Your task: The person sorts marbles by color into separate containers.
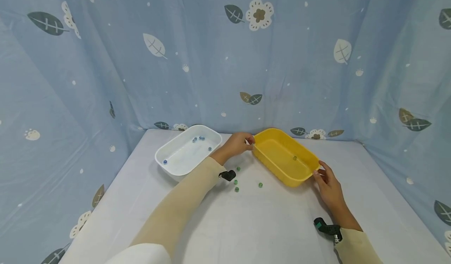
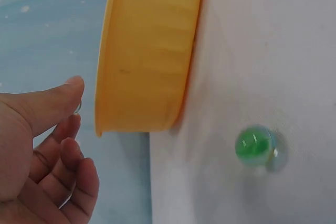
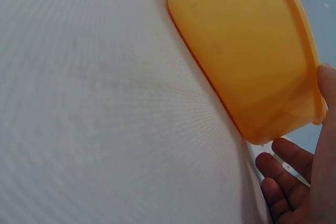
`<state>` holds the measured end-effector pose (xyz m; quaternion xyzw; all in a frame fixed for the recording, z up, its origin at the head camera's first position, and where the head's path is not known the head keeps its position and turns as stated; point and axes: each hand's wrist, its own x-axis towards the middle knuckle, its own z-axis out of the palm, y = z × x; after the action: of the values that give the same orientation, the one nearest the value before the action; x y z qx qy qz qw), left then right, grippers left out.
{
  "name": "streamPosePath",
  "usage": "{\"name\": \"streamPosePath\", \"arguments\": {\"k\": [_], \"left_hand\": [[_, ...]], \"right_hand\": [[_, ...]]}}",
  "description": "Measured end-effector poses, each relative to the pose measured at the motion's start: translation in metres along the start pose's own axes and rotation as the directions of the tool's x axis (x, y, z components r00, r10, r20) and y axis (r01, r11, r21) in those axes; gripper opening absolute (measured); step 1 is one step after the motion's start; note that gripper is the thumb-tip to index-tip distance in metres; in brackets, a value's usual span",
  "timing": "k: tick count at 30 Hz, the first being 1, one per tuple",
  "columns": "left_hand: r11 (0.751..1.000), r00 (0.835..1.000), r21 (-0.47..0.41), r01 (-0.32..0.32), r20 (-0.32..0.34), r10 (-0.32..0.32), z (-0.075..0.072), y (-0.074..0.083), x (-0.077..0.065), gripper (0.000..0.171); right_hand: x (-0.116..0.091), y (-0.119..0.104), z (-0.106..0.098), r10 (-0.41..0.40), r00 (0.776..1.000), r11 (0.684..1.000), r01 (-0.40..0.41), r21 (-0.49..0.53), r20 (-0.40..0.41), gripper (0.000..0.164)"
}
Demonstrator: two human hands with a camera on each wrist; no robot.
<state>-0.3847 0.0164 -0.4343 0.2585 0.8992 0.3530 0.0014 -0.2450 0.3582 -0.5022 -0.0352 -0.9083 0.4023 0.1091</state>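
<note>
My left hand [image 1: 239,143] is at the left rim of the yellow basin [image 1: 273,173]. Thumb and forefinger pinch a small glass marble [image 2: 79,107], mostly hidden by the fingertips. At the basin's near right corner, my right hand [image 1: 330,185] grips the rim, thumb on the edge and fingers below. One marble [image 1: 294,158] lies inside the yellow basin. Several green marbles lie loose on the table between the basins, among them one green marble [image 1: 260,185] nearer the yellow basin and another green marble [image 2: 255,145] large in the left wrist view.
A white basin [image 1: 183,166] stands on the left, partly behind the left forearm, with several blue marbles [image 1: 195,139] in it. The white table [image 1: 267,225] ends at a blue patterned curtain [image 1: 197,60] behind both basins.
</note>
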Motion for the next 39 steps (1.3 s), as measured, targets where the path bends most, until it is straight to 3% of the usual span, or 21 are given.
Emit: {"name": "streamPosePath", "arguments": {"k": [11,21,29,39], "left_hand": [[0.999,1.0,0.029,-0.013,0.025,0.013,0.005,0.008,0.013,0.018],[0.999,1.0,0.043,-0.001,0.008,0.001,0.008,0.002,0.019,0.017],[0.999,1.0,0.048,-0.012,0.015,0.012,0.008,0.003,0.015,0.018],[0.999,0.999,0.024,-0.032,0.01,0.032,0.009,0.001,-0.001,0.014]], "right_hand": [[0.0,0.001,0.001,0.005,1.0,1.0,-0.005,0.007,-0.01,0.065],[0.001,-0.001,0.002,0.019,1.0,1.0,-0.019,0.007,-0.011,0.066],[0.003,0.0,0.002,0.018,1.0,1.0,-0.018,0.006,-0.016,0.065],[0.003,0.0,0.002,0.024,1.0,1.0,-0.024,0.009,-0.013,0.066]]}}
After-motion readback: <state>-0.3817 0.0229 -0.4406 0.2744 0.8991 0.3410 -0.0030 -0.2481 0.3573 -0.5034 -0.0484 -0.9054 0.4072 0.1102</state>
